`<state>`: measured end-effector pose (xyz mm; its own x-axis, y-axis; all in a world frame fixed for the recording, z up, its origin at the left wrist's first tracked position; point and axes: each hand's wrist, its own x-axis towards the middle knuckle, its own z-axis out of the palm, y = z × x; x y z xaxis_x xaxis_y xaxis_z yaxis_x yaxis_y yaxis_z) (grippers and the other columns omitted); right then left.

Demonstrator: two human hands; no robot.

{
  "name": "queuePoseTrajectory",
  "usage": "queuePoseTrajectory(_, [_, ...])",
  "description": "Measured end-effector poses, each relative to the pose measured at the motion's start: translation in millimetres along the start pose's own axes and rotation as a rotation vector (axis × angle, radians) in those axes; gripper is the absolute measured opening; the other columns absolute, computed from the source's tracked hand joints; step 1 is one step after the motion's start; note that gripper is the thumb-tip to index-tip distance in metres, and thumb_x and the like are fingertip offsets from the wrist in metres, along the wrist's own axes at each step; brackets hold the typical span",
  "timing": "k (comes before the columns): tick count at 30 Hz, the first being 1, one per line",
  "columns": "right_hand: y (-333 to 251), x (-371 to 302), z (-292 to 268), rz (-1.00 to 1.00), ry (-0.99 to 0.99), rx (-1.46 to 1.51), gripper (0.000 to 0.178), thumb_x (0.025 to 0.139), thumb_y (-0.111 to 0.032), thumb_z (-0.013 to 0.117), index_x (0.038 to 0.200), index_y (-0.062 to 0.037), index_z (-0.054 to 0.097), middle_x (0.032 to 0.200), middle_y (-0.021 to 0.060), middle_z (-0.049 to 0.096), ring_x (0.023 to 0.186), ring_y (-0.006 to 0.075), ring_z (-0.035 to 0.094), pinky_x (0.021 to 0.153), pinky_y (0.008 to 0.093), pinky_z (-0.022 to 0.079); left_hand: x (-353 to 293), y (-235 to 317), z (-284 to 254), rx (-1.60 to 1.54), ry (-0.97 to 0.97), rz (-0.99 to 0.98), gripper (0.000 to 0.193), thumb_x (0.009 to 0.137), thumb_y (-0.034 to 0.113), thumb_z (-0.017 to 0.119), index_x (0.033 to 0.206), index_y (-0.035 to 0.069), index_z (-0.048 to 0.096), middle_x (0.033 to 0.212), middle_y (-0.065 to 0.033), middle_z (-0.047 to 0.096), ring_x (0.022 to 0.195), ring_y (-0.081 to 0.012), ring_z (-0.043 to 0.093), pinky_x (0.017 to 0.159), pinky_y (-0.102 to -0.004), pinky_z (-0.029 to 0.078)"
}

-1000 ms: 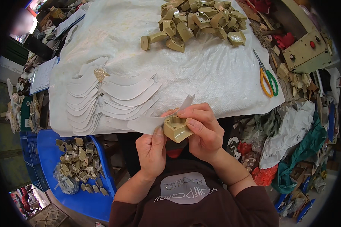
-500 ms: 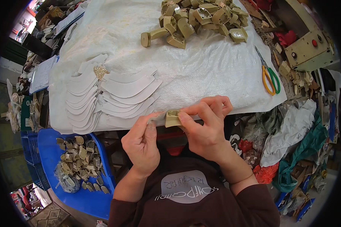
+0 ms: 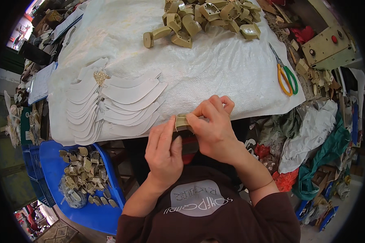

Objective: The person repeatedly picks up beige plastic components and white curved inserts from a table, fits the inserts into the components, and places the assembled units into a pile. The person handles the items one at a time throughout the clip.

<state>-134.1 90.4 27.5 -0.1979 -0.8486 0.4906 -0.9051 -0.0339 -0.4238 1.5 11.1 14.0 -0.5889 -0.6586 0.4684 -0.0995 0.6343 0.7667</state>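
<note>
Just off the table's near edge, my right hand is closed on a khaki shoe heel, thumb and fingers on its right side. The straightened fingers of my left hand lie flat against the heel's left face, and its thumb stands apart from them. A thin pale edge shows between those fingertips and the heel; the rest of that piece is hidden. Overlapping white curved pieces are fanned out on the table to the left of my hands. A small glittery gold piece sits at their top.
A heap of khaki heels covers the far part of the white-sheeted table. Scissors with yellow and green handles lie at the right. At lower left, a blue chair holds glittery heels. Bags crowd the right side.
My left fingers have gone from pinching a thin strip beside the heel to lying straight against the heel's side, thumb apart. The heel and right hand shifted slightly left in view.
</note>
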Motion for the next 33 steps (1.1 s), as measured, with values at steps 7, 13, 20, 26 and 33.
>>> queuePoseTrajectory(7, [9.7, -5.9, 1.9, -0.003, 0.027, 0.458, 0.036, 0.062, 0.005, 0.064, 0.095, -0.0084, 0.059, 0.082, 0.0043, 0.048, 0.081, 0.0222, 0.046, 0.080, 0.0393, 0.026, 1.8, -25.7, 1.8, -0.321, 0.041, 0.046, 0.011, 0.084, 0.006, 0.067, 0.094, 0.002, 0.065, 0.077, -0.0071, 0.055, 0.072, -0.0191, 0.049, 0.062, -0.0270, 0.041])
queuePoseTrajectory(13, [5.7, -5.0, -4.9, -0.030, -0.145, 0.542, 0.036, 0.060, 0.003, 0.065, 0.094, -0.0074, 0.059, 0.082, 0.0048, 0.048, 0.082, 0.0226, 0.047, 0.081, 0.0387, 0.027, 2.8, -22.1, 4.2, -0.216, 0.045, 0.223, 0.015, 0.082, 0.014, 0.070, 0.083, 0.003, 0.060, 0.066, -0.0055, 0.050, 0.060, -0.0203, 0.045, 0.052, -0.0284, 0.037])
queuePoseTrajectory(20, [4.4, -3.4, -5.9, -0.144, 0.004, 0.371, 0.029, 0.061, -0.005, 0.069, 0.089, -0.0096, 0.061, 0.090, 0.0031, 0.054, 0.086, 0.0211, 0.047, 0.083, 0.0401, 0.028, 4.3, -16.1, -1.2, -0.143, 0.115, 0.317, 0.020, 0.069, 0.008, 0.077, 0.083, 0.006, 0.063, 0.069, -0.0037, 0.049, 0.066, -0.0209, 0.048, 0.058, -0.0303, 0.039])
queuePoseTrajectory(26, [-7.7, 0.9, -9.1, -0.014, 0.070, 0.378, 0.025, 0.068, -0.013, 0.075, 0.089, -0.0089, 0.061, 0.099, 0.0042, 0.061, 0.092, 0.0228, 0.052, 0.087, 0.0400, 0.033, 5.7, -34.5, -19.2, -0.044, 0.134, 0.253, 0.026, 0.065, 0.001, 0.080, 0.083, 0.009, 0.063, 0.073, -0.0017, 0.049, 0.075, -0.0222, 0.047, 0.066, -0.0312, 0.040])
queuePoseTrajectory(33, [-10.2, -31.0, 14.4, 0.671, 0.151, 1.262, 0.027, 0.090, -0.019, 0.064, 0.109, -0.0022, 0.054, 0.101, 0.0086, 0.064, 0.085, 0.0149, 0.058, 0.077, 0.0276, 0.046, 10.0, -14.4, -18.1, -0.312, 0.158, 0.258, 0.025, 0.070, 0.003, 0.077, 0.087, 0.011, 0.061, 0.080, -0.0025, 0.048, 0.082, -0.0220, 0.046, 0.074, -0.0341, 0.042])
